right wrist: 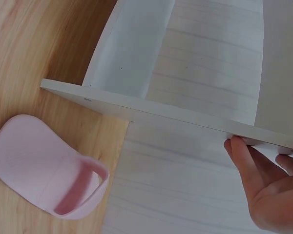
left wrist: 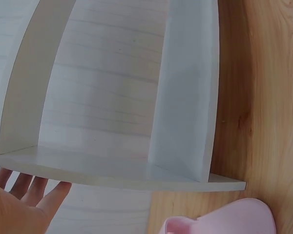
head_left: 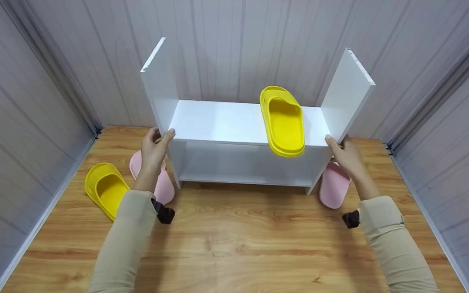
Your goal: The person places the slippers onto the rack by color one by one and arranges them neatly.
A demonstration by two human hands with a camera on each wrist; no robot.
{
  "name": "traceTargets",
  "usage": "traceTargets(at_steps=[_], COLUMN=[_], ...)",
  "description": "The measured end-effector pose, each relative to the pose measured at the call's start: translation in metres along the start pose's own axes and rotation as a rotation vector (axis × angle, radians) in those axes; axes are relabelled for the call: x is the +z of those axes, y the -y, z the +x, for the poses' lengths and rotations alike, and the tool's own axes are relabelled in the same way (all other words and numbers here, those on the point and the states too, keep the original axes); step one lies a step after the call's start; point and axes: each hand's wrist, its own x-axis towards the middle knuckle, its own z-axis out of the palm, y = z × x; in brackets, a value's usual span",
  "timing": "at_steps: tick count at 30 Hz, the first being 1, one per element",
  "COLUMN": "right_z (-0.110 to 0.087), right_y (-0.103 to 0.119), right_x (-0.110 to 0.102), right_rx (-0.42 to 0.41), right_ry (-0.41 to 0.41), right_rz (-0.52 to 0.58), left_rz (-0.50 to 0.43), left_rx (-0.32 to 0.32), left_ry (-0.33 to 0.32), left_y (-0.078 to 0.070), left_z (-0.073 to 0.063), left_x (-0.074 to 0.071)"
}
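A white two-tier shelf [head_left: 214, 120] stands against the back wall, its side panels rising above the upper board. My left hand [head_left: 153, 148] grips the left side panel, thumb over the front edge at the upper board and fingers along the outer face, as the left wrist view shows. On the opposite side, my right hand [head_left: 348, 156] holds the right panel [right wrist: 185, 114] the same way. One yellow slipper [head_left: 285, 122] lies on the upper board, right of the middle, its heel end jutting past the front edge.
On the floor left of the shelf lie a pink slipper [head_left: 165, 189], partly behind my left forearm, and another yellow slipper [head_left: 110, 189]. A second pink slipper [head_left: 334, 187] lies by the shelf's right foot. Panelled walls [head_left: 226, 49] enclose the wooden floor [head_left: 234, 244] on three sides.
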Motion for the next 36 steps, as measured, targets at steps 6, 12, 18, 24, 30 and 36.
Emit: traceTargets(at_steps=[6, 12, 18, 24, 30, 36], right_z=[0.000, 0.001, 0.001, 0.000, 0.000, 0.002], right_y=[0.000, 0.001, 0.001, -0.001, -0.002, -0.003], right_x=[0.000, 0.001, 0.000, 0.000, 0.000, 0.001], right_rx=[0.016, 0.022, 0.021, 0.006, 0.003, -0.005], right_ry=[-0.002, 0.006, 0.006, 0.016, 0.021, 0.017], right_rz=[0.001, -0.004, -0.014, 0.055, 0.045, 0.027], left_rz=[-0.058, 0.032, 0.188, 0.256, 0.186, 0.112], left_rx=[0.018, 0.066, -0.134, -0.347, -0.506, -0.650], left_ry=[0.033, -0.228, -0.395, -0.417, -0.450, -0.436], left_y=[0.000, 0.005, 0.024, 0.050, 0.073, 0.090], left_z=[-0.003, -0.003, 0.003, 0.000, -0.004, -0.011], left_x=[-0.021, -0.066, -0.107, -0.127, -0.135, -0.136])
